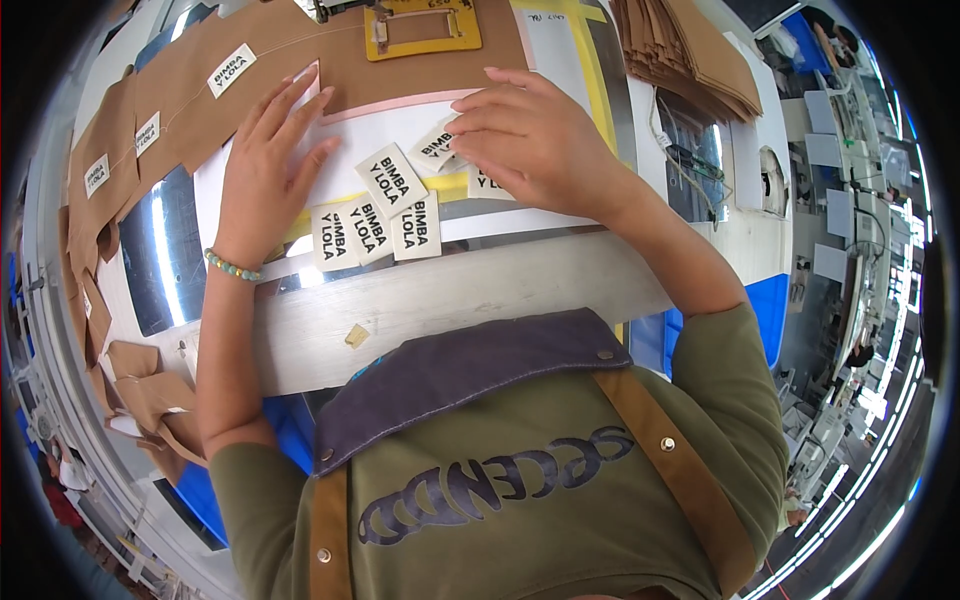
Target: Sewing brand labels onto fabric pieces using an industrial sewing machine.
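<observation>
My left hand (272, 165) lies flat with fingers spread. Its fingertips rest at the near edge of a brown fabric panel (360, 85), by a pink-edged strip. My right hand (545, 140) is open, palm down, its fingers stretched leftward over the white sheet. Its fingertips are at a small white printed label (436, 143); whether they touch it I cannot tell. Another label (487, 183) is partly hidden beneath that hand. Between the hands several more white labels lie overlapping, with one label (391, 180) on top. A yellow rectangular frame (423, 50) sits on the brown panel, beyond both hands.
Brown pieces with a label (232, 70) sewn on trail off to the left, joined by thread. A stack of brown panels (690, 55) stands at the far right. Blue bins (768, 310) show below the table's pale front edge (450, 295). Yellow tape (597, 90) borders the sheet.
</observation>
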